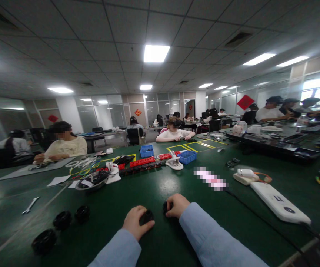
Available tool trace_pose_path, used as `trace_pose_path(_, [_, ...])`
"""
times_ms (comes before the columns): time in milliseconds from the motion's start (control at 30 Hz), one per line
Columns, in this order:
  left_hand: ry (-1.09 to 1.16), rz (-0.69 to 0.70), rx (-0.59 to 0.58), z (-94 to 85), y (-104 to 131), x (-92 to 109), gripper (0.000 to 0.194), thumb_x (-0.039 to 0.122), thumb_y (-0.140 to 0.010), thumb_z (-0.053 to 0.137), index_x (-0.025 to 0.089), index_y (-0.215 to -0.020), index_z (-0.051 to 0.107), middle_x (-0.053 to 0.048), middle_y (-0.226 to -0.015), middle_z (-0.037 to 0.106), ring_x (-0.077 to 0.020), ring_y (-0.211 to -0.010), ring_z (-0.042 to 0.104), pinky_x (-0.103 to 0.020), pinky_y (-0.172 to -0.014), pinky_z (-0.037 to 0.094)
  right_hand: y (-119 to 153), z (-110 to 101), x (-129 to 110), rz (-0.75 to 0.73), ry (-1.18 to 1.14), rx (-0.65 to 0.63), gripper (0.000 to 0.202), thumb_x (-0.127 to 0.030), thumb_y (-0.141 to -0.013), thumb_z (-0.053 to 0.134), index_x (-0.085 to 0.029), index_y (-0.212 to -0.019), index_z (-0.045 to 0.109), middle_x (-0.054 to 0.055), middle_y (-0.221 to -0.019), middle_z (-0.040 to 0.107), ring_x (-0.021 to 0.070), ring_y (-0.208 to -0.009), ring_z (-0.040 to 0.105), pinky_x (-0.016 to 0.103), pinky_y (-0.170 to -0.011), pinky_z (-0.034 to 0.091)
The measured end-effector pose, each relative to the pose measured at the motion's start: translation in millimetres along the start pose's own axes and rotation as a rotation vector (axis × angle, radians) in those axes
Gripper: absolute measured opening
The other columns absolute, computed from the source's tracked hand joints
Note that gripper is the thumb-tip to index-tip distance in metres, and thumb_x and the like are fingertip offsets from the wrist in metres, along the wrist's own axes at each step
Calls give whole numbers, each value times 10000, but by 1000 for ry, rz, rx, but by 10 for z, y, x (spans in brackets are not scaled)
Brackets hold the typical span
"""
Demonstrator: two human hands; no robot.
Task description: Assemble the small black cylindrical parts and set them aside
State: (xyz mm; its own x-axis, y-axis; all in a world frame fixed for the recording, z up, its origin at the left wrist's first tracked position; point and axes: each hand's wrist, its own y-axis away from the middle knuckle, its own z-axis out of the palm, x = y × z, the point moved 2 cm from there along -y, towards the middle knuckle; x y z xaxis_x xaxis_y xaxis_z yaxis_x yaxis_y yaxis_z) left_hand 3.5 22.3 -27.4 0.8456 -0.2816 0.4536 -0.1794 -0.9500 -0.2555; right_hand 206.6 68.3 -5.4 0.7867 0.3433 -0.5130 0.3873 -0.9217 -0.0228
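While my left fingers [149,225] curled round a black cylindrical piece [148,214] and my right fingers [171,212] pinched a small black piece [165,207], both nearer me than the white clamp [174,163], each seemed light, stiff, best held by its sides.

1. We're in a shared workshop fitted into an office-style hall, with a tiled ceiling [126,15], bright light panels [156,53] and an air vent [238,39] above us.
2. Glass partitions [112,115] line the far side, and there, a red diamond decoration [245,102]!
3. Down to our green workbench [103,209]: yellow tape [192,148], an open-ended wrench [31,205], a blue plastic bin [147,155], a metal bowl [92,188] of cables. Workshop gear, all of it!
4. And we've got company: seated people [173,135] at several tables, one on a black chair [133,138].
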Motion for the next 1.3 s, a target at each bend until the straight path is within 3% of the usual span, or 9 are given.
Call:
trace_pose_path(100, [-11,9,7,3,10,14,390,445,-658,594,178,-935,659,-97,-1033,623,-283,-999,540,-394,-893,400,16,-5,-7,-40,17,-8,254,-405,-601,753,-192,-665,630,-12,-726,616,146,-716,571,259,-660,433])
trace_pose_path(167, [-22,11,8,5,15,19,397,439,-653,602,175,-944,658,-99,-1039,620,-284,-1003,537,-397,-894,401,31,-16,-27,-56,18,20,281,-458,-559,754,-213,-648,647,-12,-731,622,163,-739,571,250,-644,409])
trace_pose_path(333, [-57,-4,-2,7,17,24,402,403,-641,622,163,-962,657,-110,-1089,598,-292,-1044,521,-407,-915,390,45,-5,-79,-50,16,78,347,-545,-679,626,-200,-671,651,1,-668,603,156,-665,554,248,-594,380])
trace_pose_path(533, [-115,-25,-53,6,12,37,455,385,-628,642,156,-1021,644,-114,-1155,568,-291,-1110,488,-389,-961,366,35,-66,-115,0,28,192,384,-521,-797,524,-170,-689,636,59,-824,604,191,-867,545,277,-739,395])
trace_pose_path(667, [-149,-83,-114,2,11,52,513,384,-648,632,179,-1117,602,-113,-1282,493,-297,-1211,406,-421,-1010,306,9,-79,-77,82,34,222,368,-437,-891,433,-141,-769,616,63,-846,604,181,-865,561,345,-795,421])
trace_pose_path(833, [-222,-219,-207,-31,9,106,689,467,-656,616,190,-1271,477,-133,-1412,323,-330,-1311,222,-529,-1036,193,-30,-36,-45,118,10,230,253,-355,-901,462,-135,-942,581,49,-948,601,163,-857,578,372,-789,464])
trace_pose_path(1000, [-278,-236,-275,-76,12,174,715,502,-688,570,202,-1317,413,-110,-1430,286,-288,-1326,195,-488,-1052,184,-42,-9,-32,101,-29,220,250,-349,-899,469,-133,-957,580,54,-969,599,170,-882,577,381,-800,465])
trace_pose_path(1300, [-313,-193,-308,-122,48,219,711,545,-735,496,193,-1341,374,-119,-1436,264,-294,-1326,186,-495,-1048,187,-62,-2,-5,80,-50,198,257,-356,-899,468,-135,-969,579,58,-987,596,177,-906,572,392,-819,455])
